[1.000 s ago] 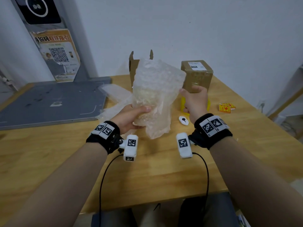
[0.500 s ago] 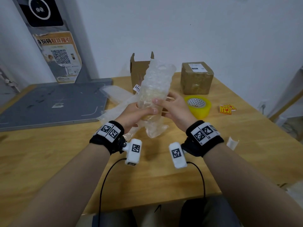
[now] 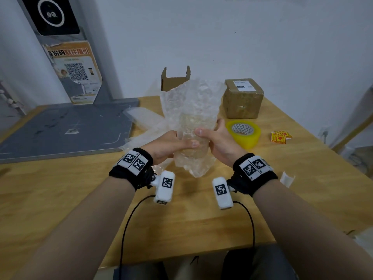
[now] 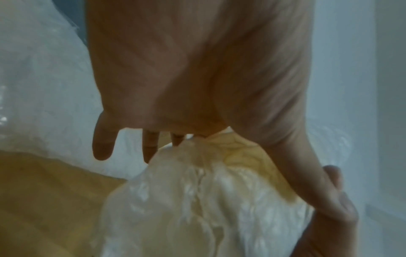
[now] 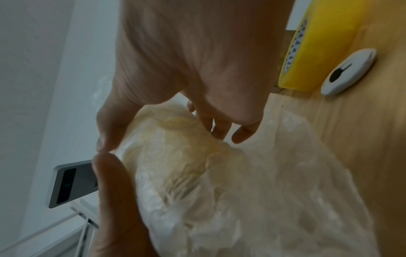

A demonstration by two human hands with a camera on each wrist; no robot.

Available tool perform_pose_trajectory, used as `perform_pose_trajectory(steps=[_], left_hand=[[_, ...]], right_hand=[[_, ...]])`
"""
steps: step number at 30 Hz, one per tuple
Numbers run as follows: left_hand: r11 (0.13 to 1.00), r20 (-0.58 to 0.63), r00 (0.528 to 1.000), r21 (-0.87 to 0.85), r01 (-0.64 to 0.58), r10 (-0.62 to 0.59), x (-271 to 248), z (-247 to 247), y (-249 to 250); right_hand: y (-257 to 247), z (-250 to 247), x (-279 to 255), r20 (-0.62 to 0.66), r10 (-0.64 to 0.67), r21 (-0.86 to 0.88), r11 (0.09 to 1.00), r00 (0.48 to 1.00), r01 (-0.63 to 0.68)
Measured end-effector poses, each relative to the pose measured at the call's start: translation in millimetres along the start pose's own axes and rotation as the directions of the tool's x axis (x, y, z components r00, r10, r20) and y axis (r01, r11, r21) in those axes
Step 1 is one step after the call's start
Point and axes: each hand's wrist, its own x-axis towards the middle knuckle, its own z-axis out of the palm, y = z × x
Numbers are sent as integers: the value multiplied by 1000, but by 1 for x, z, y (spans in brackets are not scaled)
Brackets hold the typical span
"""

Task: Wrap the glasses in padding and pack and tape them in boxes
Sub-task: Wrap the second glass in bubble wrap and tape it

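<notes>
A wooden table stands against a white wall. Above its near middle, the left hand and right hand both curl their fingers round one glass held upright in one sheet of bubble wrap, thumbs meeting in front. To the right lie one yellow tape roll and red stickers. Farther off sit two boxes: one open box, one sealed box
</notes>
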Motion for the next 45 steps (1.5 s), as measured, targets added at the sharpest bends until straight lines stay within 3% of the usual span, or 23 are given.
perform_pose_trajectory(steps=[2, 4, 6, 8, 12, 15, 18, 22, 26, 31, 33, 37, 41, 45], left_hand=[[998, -68, 997, 40, 49, -46, 4, -3, 1], [995, -189, 977, -55, 88, -97, 9, -11, -3], [981, -222, 967, -174, 85, -123, 16, -22, -7], [973, -272, 960, -232, 3, -68, 14, -22, -2], [957, -474, 878, -223, -184, 59, 13, -20, 5], [912, -373, 928, -379, -156, 3, 17, -20, 6], [871, -211, 971, -490, -7, -111, 16, -15, 9], [907, -319, 948, -401, -126, -9, 23, -11, 8], [951, -396, 914, -238, -196, 89, 21, -6, 10], [969, -303, 939, -130, -212, 165, 14, 8, 14], [980, -260, 946, -11, -201, 191, 17, 11, 13], [972, -292, 935, 172, -158, 203, 28, 15, 6], [973, -370, 902, 137, -183, 222, 25, 11, 1], [974, -286, 933, 108, -197, 220, 17, 6, -3]], right_hand=[[-1, -4, 1, -2, -3, 21, 1000, 1000, 3], [-4, -6, 1, 13, 0, 30, 1000, 1000, 0], [-7, -8, 0, 24, 9, 39, 999, 1000, -10], [-10, -9, 1, 16, 11, 36, 999, 1000, -12], [-15, -9, 4, -74, -6, 5, 1000, 997, 6], [-15, -9, 5, -77, -4, 30, 1000, 997, 6], [-13, -10, 5, -24, 17, 82, 997, 1000, -15], [-15, -9, 4, 7, 33, 28, 999, 999, -33], [-20, -8, 4, -41, 42, -36, 998, 998, -43], [-24, -8, 6, -140, 15, -178, 983, 990, -40], [-23, -5, 6, -154, -2, -252, 967, 988, -38], [-18, 3, 7, -145, 3, -425, 903, 989, -65], [-21, -4, 12, -99, 9, -487, 872, 995, -56], [-45, -16, 16, -106, 15, -391, 919, 994, -56]])
